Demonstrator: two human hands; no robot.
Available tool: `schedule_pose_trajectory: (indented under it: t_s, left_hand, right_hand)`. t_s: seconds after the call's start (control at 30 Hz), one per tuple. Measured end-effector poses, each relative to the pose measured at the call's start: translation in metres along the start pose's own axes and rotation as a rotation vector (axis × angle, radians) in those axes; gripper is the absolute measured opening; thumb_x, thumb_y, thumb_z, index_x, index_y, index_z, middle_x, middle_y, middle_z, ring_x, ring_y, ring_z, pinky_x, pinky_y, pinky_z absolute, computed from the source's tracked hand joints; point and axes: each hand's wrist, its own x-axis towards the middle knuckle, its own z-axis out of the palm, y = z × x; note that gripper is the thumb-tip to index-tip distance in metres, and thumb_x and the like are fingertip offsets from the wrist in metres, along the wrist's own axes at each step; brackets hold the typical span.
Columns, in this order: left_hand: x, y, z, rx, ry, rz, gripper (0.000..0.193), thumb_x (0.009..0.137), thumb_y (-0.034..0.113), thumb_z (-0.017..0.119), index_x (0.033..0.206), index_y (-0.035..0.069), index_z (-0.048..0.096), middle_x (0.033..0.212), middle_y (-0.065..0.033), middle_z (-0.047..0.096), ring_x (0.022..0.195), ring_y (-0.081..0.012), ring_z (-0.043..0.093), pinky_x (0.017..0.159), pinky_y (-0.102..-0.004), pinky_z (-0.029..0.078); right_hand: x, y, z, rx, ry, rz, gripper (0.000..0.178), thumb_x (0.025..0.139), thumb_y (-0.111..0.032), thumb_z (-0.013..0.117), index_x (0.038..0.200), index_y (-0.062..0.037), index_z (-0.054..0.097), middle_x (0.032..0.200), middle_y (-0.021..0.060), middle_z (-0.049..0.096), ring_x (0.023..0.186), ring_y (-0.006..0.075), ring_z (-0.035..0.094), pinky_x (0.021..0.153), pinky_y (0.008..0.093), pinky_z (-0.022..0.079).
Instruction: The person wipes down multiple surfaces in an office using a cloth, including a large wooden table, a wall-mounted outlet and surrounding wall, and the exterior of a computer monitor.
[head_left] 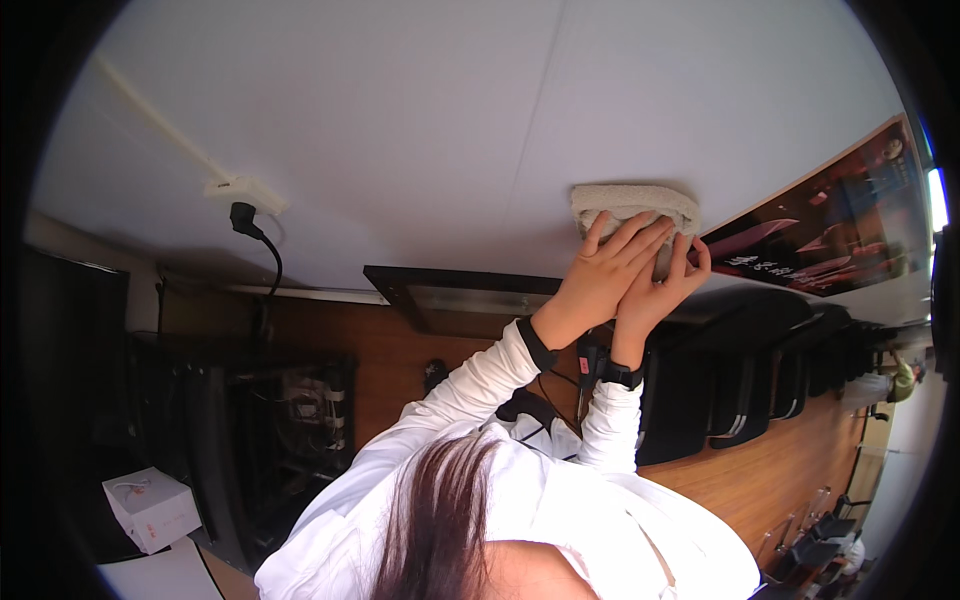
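Note:
A folded beige towel (632, 198) is pressed against the pale wall (400, 130), with both my hands on its lower part. My left hand (603, 275), below a black cuff, has its fingers laid over the towel and holds it to the wall. Crossing close beside it, my right hand (655, 295) has a black watch (621, 375) at the wrist. Its fingers bend onto the towel's lower right side, closed on the cloth. The fingers partly overlap, so some tips are hidden. A dark poster (830, 225) begins just right of the towel.
A black plug (243, 217) sits in a wall socket on the left. Below my hands leans a dark framed panel (470, 300). Black chairs (725, 370) line the wall at right. An open black cabinet (290, 410) and a white box (152, 508) stand lower left. People are far right.

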Motion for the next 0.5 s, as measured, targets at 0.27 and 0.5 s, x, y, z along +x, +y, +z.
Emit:
schedule_pose_trajectory:
  t_s: [0.27, 0.5]
  left_hand:
    - [-0.007, -0.027, -0.083, -0.179, -0.048, -0.088, 0.048, 0.081, 0.015, 0.059, 0.127, 0.003, 0.052, 0.14, -0.0094, 0.045, 0.134, -0.0297, 0.036, 0.108, -0.0541, 0.024]
    - [-0.053, -0.12, -0.185, 0.266, 0.093, -0.29, 0.044, 0.086, 0.011, 0.058, 0.128, 0.006, 0.048, 0.141, -0.0135, 0.041, 0.133, -0.04, 0.033, 0.107, -0.0567, 0.026]
  right_hand:
    - [-0.001, -0.073, 0.019, 0.185, -0.082, -0.003, 0.044, 0.086, 0.0, 0.058, 0.13, -0.0037, 0.053, 0.14, 0.0173, 0.034, 0.106, 0.0311, 0.049, 0.09, 0.0374, 0.042]
    - [-0.042, -0.195, 0.097, 0.344, -0.356, -0.223, 0.06, 0.078, 0.006, 0.06, 0.135, -0.0065, 0.049, 0.138, 0.0222, 0.034, 0.125, 0.0423, 0.038, 0.1, 0.0427, 0.039]
